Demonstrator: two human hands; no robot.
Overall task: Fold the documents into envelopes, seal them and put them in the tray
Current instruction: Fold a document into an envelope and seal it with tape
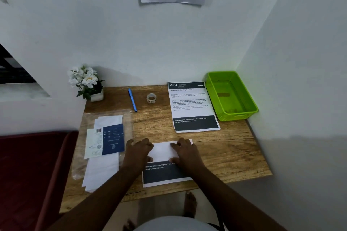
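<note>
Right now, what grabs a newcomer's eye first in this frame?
The green tray at the desk's far right corner stands out most; it looks empty. Next, both hands, left hand and right hand, pressing flat on a half-folded document at the near edge. A second document lies flat beside the tray, and a pack of envelopes sits at the left.

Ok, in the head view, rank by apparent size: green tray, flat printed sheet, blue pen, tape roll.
1. flat printed sheet and green tray: similar, not ranked
2. blue pen
3. tape roll
</note>
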